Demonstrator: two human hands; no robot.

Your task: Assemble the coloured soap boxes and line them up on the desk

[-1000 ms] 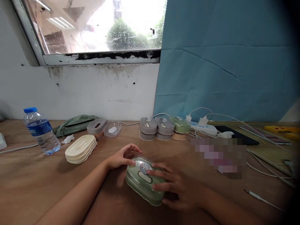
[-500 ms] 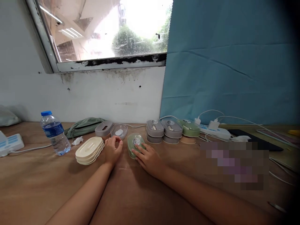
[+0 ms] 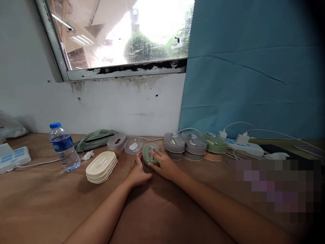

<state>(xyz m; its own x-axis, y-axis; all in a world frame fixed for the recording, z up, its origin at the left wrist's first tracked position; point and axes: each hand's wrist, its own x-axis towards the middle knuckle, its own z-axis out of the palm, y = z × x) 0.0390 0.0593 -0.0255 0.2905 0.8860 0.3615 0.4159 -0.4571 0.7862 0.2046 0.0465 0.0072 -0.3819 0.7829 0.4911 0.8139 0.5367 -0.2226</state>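
Note:
A small green lunch box (image 3: 147, 156) with a clear-looking lid and a round label is on the table in front of me. My right hand (image 3: 166, 166) reaches over it from the right, its fingers across the lid. My left hand (image 3: 137, 174) curls against the box's left and near side, thumb pointing right. Between them they grip the box, though its lower part is mostly hidden by the hands. Just behind my left hand lies a clear tray (image 3: 133, 145) with a white round piece. Left of that hand is a stack of cream lids (image 3: 100, 164).
Grey lunch boxes (image 3: 175, 142) and a green-lidded one (image 3: 214, 142) stand in a row behind. Leftward are a grey-lilac container (image 3: 116, 141), crumpled tissue (image 3: 87, 155), green pouch (image 3: 95, 140), water bottle (image 3: 63, 149) and power strip (image 3: 15, 157). Cables and another power strip (image 3: 245, 146) lie right.
My left hand has moved right, from beside the cream stack to the green box. The box sits slightly farther away. The view has shifted a little left.

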